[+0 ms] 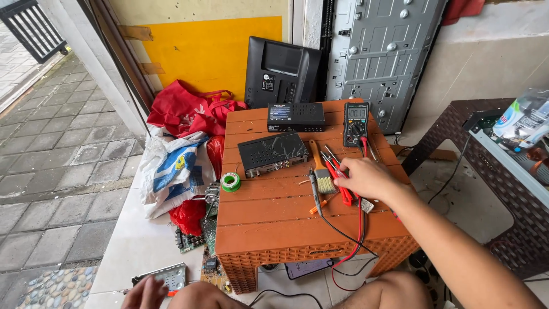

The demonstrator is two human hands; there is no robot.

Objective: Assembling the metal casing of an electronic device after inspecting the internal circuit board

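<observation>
The right hand (366, 178) rests on the orange counter (269, 220), fingers lowered onto the red-handled pliers (342, 184); whether its grip has closed on them cannot be told from this view. The left hand (146, 293) is low at the frame's bottom edge, fingers spread and holding nothing, just beside a grey circuit plate (166, 277) on the floor.

Hazards, as judged:
- The red and black meter leads (357, 232) run under the right hand and off the counter's front edge. Lifting the pliers could snag them and drag the multimeter (355, 123).
- The soldering iron (315, 191) lies touching the brush (322, 171). If hot, it could scorch the bristles.
- The screwdriver (323, 203) lies near the hand and could be knocked away.

Count:
- Black set-top boxes (273, 151): two.
- Multimeter: one.
- Brush: one.
- Green solder reel (230, 182): one.
- Pliers: one visible.
</observation>
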